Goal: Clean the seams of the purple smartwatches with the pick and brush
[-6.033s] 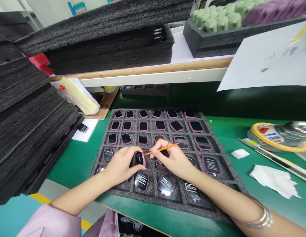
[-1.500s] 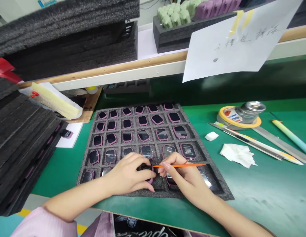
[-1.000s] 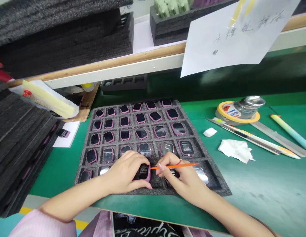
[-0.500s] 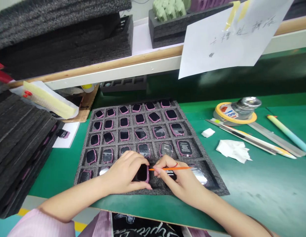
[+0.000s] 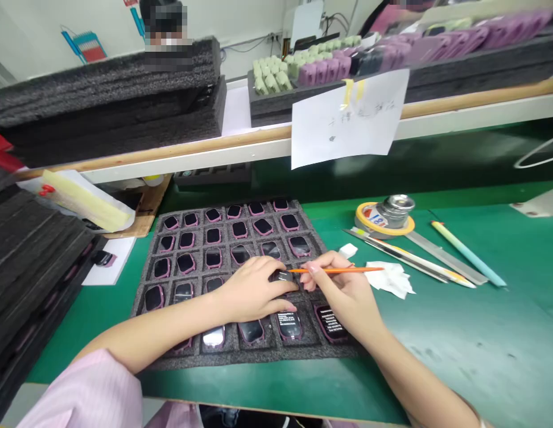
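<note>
A dark grey foam tray [image 5: 241, 355] holds rows of small smartwatch bodies in purple cases, one per compartment. Several screens show white text, such as the lit smartwatch [image 5: 289, 324] in the front row. My left hand [image 5: 252, 289] reaches over the tray, fingers curled around another smartwatch [image 5: 282, 276] in the second row from the front. Between thumb and fingers, my right hand [image 5: 348, 291] pinches a thin orange pointed stick [image 5: 361, 270]. Its tip points left and meets the edge of that smartwatch; whether it touches cannot be told. My hands cover some compartments.
Right of the tray lie a tape roll [image 5: 386, 217], a crumpled white tissue [image 5: 390, 279], a white block [image 5: 348, 250], a steel ruler [image 5: 450, 258] and a pale pen [image 5: 468, 252]. Stacked black foam [image 5: 31, 249] stands left. A shelf edge [image 5: 191, 151] crosses behind, with a hanging paper [image 5: 348, 131].
Both hands have moved from the front row to the second row, up and to the right. My left hand has left one smartwatch for another. The orange stick stays in my right hand. The view has tilted up.
</note>
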Action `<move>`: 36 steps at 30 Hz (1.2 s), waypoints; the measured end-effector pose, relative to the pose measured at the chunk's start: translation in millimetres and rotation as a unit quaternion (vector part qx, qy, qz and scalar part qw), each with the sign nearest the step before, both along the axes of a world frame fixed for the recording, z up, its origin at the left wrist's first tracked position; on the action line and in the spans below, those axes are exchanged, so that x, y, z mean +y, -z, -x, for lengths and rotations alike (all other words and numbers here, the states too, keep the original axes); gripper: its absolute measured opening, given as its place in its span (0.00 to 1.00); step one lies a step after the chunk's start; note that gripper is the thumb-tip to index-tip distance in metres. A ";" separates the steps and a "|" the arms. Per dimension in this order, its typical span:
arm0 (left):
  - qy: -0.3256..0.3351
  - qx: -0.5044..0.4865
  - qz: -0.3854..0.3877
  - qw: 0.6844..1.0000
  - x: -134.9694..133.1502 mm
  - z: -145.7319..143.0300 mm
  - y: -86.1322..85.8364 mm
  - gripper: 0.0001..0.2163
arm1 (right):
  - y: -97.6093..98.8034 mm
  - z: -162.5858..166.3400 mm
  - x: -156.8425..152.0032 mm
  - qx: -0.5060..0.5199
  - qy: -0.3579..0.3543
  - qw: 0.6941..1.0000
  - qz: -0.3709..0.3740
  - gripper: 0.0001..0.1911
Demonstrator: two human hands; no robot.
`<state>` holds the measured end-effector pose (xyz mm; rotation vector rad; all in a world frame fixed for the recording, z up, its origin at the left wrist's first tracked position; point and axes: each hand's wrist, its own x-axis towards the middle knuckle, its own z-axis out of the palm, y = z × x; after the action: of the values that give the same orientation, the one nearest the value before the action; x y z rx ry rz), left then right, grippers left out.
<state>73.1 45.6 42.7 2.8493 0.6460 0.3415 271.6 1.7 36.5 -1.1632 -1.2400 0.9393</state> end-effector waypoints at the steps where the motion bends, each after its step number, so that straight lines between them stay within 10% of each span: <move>1: 0.000 0.008 -0.012 1.000 4.0 -3.5 2.6 0.20 | 1.8 0.8 0.9 -0.001 -0.001 1.000 0.000 0.25; 26: 0.008 -0.056 -0.044 0.997 7.8 12.3 8.8 0.12 | 17.1 2.6 5.2 -0.013 -0.037 0.998 0.050 0.21; 36: -0.055 -0.117 0.077 0.989 8.7 11.4 11.0 0.19 | 18.5 3.8 2.6 -0.076 -0.062 0.994 0.050 0.21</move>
<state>61.7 54.3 31.7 2.5807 0.7486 0.6057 267.8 4.3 18.0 -1.2677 -1.4149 1.0299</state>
